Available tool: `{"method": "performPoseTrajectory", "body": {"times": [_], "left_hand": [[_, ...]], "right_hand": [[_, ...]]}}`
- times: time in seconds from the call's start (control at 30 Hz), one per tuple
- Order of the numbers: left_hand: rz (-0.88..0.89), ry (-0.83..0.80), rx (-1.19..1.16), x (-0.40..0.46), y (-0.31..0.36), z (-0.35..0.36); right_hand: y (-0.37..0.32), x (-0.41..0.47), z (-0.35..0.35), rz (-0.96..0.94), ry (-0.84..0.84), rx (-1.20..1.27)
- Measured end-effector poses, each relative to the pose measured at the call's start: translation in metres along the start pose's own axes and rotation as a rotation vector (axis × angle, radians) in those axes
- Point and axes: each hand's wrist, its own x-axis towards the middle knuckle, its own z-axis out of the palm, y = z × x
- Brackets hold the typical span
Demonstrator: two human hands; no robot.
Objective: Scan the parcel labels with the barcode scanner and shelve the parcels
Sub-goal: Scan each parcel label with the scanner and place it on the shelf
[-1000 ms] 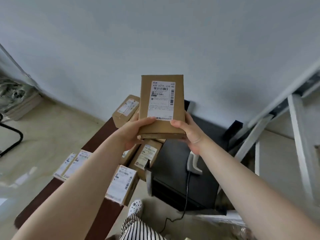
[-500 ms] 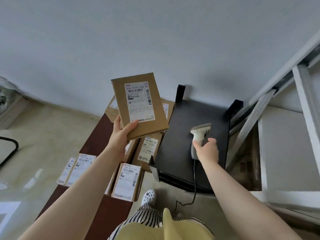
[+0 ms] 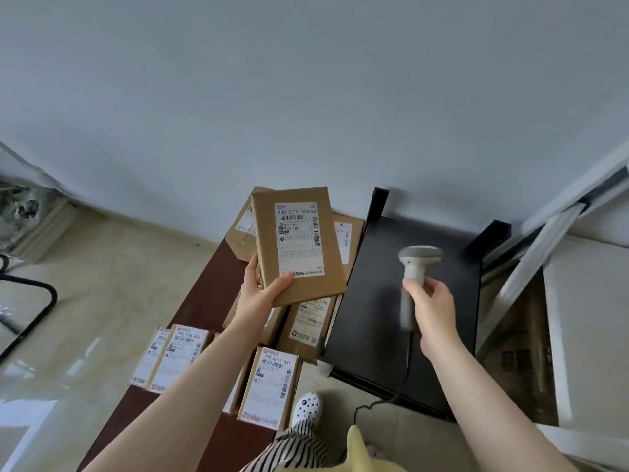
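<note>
My left hand (image 3: 260, 294) grips the lower left corner of a flat brown parcel (image 3: 267, 233), thumb on its front, white label (image 3: 299, 239) facing me. It is raised above the dark red bench (image 3: 200, 301). My right hand (image 3: 431, 303) holds the handle of the grey barcode scanner (image 3: 417, 264), lifted over the black table (image 3: 381, 321); its head points left toward the parcel, a short gap apart. The scanner's black cable (image 3: 406, 369) hangs down to the floor.
Several more labelled brown parcels (image 3: 270, 386) lie on the bench below and behind the held one. White metal shelving (image 3: 558, 253) stands at the right, with a cardboard box (image 3: 517, 352) low inside it. A black chair leg (image 3: 37, 301) is at the left.
My right hand has let go of the parcel, closed on the scanner and raised it off the black table. My left hand alone keeps the parcel, tilted toward the scanner.
</note>
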Motion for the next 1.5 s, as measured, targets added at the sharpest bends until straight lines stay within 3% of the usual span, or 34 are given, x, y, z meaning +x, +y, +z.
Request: {"method": "performPoseTrajectory", "body": {"times": [0.13, 0.27, 0.77, 0.93, 1.23, 1.5], "left_hand": [[0.011, 0.034, 0.003, 0.0, -0.003, 0.009], [0.025, 0.038, 0.009, -0.009, -0.002, 0.023], [0.063, 0.099, 0.039, -0.017, -0.018, 0.043], [0.039, 0.039, -0.046, -0.012, -0.02, 0.037], [0.002, -0.166, 0.094, 0.007, 0.009, -0.023], [-0.034, -0.209, 0.069, 0.009, 0.009, -0.044]], "right_hand": [[-0.046, -0.044, 0.011, 0.066, -0.379, 0.192], [-0.065, -0.073, 0.027, 0.06, -0.545, 0.266], [-0.062, -0.08, 0.029, 0.071, -0.564, 0.256], [-0.061, -0.076, 0.023, 0.068, -0.613, 0.264], [-0.086, -0.028, -0.043, -0.27, -0.803, -0.376], [-0.086, -0.024, -0.037, -0.371, -0.877, -0.489]]}}
